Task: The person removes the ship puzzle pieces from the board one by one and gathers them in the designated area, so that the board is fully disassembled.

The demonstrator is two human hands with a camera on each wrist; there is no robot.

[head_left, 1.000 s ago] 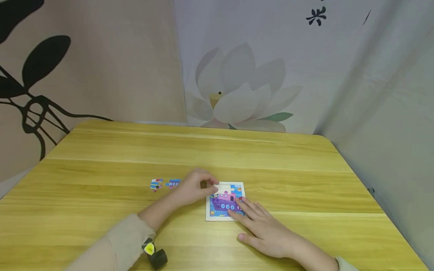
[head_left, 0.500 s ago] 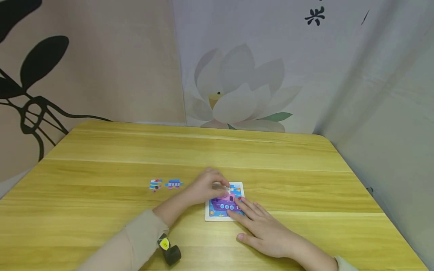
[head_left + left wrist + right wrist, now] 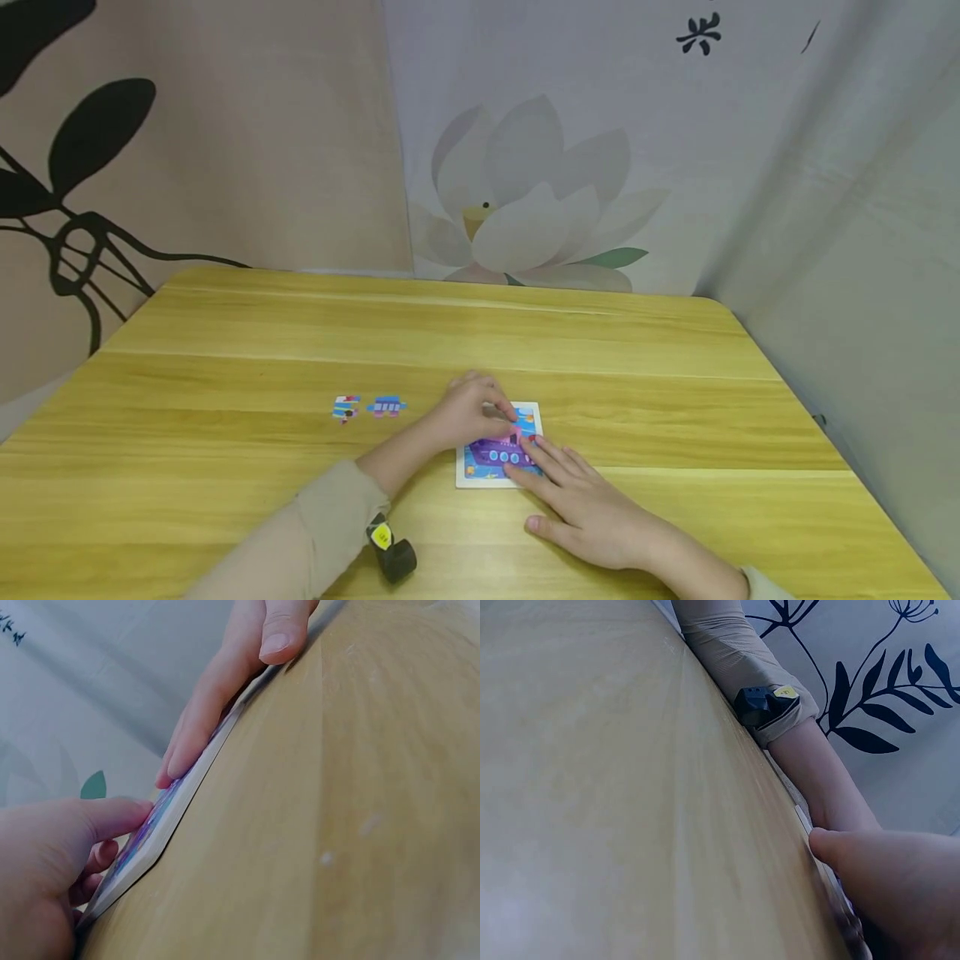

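Observation:
A jigsaw puzzle (image 3: 495, 471) with a purple and pink ship lies in a white-edged tray. Over its upper part, my left hand (image 3: 472, 412) is bent down, thumb and fingers pinching a puzzle piece mostly hidden behind them. The left wrist view has the left thumb (image 3: 124, 816) low against the puzzle's face, the other fingers curled beside it. Spread flat, my right hand (image 3: 585, 508) rests its fingertips on the puzzle's right side, its thumb on the table. Two loose pieces lie left of the tray: a striped piece (image 3: 346, 408) and a blue-purple piece (image 3: 387, 407).
The wooden table (image 3: 637, 358) extends around the tray on all sides. A printed curtain (image 3: 555, 167) hangs behind its far edge. On my left sleeve sits a black wrist camera (image 3: 393, 557) with a yellow label, just above the tabletop.
My left hand has moved right from the tray's upper left corner to over the upper part of the puzzle, covering the pale gap seen before. The right hand has stayed in place.

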